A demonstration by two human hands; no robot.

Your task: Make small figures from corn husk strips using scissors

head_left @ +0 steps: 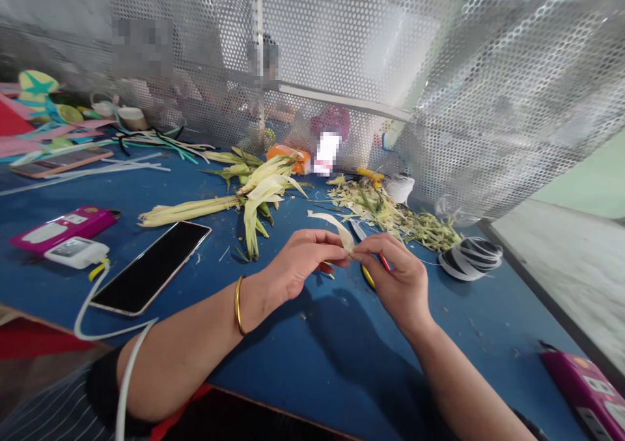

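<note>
Evidently both hands are working on one pale strip point(344, 234), up in front of the person and above the blue table point(303, 356). The left hand point(310, 258), with a gold bangle point(239, 305) at its wrist, is nearly closed, thumb and fingers pinching the strip near its lower end. The right hand point(398, 268) meets it there, thumb against forefinger, nipping that same end; the free end curls up and leftward over the left hand. Scissors point(359, 230) with red and yellow handles lie just beyond the right hand, partly hidden by it. Farther back are a bundle of husks point(254, 203) and, to its right, a heap of scraps point(371, 206). A coil point(471, 258) sits near the table's right edge. On the left lies a dark-screened phone point(153, 268), next to a white charger point(77, 252) with a cable point(82, 314)
</note>
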